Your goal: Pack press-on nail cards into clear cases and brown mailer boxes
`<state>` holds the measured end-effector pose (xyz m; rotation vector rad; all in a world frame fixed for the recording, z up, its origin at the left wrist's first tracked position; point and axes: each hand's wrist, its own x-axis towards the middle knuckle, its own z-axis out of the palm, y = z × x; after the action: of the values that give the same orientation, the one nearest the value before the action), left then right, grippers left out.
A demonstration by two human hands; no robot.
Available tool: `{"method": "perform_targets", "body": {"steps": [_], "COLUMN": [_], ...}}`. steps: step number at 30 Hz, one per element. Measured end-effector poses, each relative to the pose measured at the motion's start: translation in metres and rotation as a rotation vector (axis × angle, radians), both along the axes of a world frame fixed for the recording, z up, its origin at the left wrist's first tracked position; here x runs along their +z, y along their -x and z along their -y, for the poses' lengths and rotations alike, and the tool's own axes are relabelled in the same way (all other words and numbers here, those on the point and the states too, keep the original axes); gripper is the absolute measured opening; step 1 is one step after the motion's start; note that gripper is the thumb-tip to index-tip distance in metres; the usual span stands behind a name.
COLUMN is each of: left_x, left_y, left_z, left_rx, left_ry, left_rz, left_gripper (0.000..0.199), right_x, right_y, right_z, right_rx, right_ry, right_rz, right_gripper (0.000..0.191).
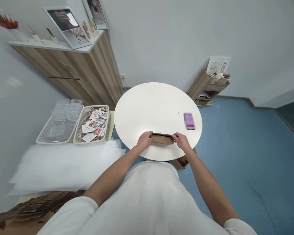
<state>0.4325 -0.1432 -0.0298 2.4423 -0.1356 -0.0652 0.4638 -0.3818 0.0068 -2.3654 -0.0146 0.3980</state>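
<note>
A small brown cardboard box [162, 139] is held at the near side of the round white table [152, 104]. My left hand [144, 140] is closed on its left end, fingers at the upper edge. At the opposite end my right hand [181, 141] grips the box near its upper right corner. The box's long side faces me, and a dark gap shows along its top. What lies inside cannot be made out. Right of the hands, a phone with a purple, pixelated screen [189, 121] rests on the table.
On the left stand a basket of printed cards [94, 125], a basket of clear plastic boxes [61, 125] and white translucent sheets [68, 164]. Flattened cardboard [26, 212] lies lower left. A cardboard box [180, 163] sits below the table. A wooden cabinet [88, 68] stands behind.
</note>
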Motion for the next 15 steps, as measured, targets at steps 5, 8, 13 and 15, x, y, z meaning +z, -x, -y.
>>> {"method": "perform_targets", "body": {"steps": [5,8,13,15], "left_x": [0.004,0.005,0.007,0.008], "left_y": [0.0,0.0,0.001,0.0], "left_z": [-0.002,-0.002,-0.005,-0.009], "left_rx": [-0.013,-0.019,-0.07,-0.126], "left_ry": [-0.007,0.014,0.027,0.039], "left_rz": [-0.045,-0.08,-0.089,-0.097], "left_gripper": [0.036,0.037,0.039,0.04], "right_x": [0.0,0.0,-0.01,-0.018], "right_y": [0.001,0.001,0.007,0.012], "right_z": [0.001,0.005,0.012,0.013], "right_rx": [0.002,0.078,0.196,0.184], "right_ry": [0.028,0.017,0.07,0.127], "right_rz": [0.06,0.066,0.209,0.289], "right_gripper": [0.033,0.029,0.029,0.033]}}
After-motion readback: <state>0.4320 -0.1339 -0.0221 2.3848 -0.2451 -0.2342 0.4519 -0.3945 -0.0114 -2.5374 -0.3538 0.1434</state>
